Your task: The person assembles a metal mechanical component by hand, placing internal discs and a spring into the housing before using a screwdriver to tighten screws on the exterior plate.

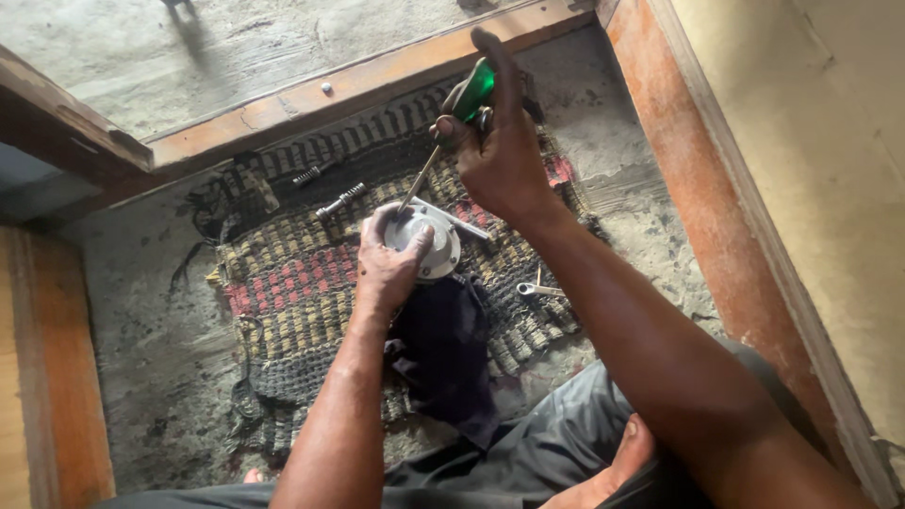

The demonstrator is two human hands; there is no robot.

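Here, the right hand (500, 151) is clenched round a green-handled screwdriver (451, 132), whose shaft slants down so that the tip meets the top of a round grey metal part (429, 245). The left hand (385, 266) is closed over that part's near side, pressing it onto a worn woven mat (302, 292) on the concrete floor (151, 311). A dark cloth (443, 353) lies just below the part. Near the right forearm sits a small spanner (535, 288). Further up the mat lie a bolt (339, 201) and what looks like a spring (311, 173), though it is too blurred to be sure.
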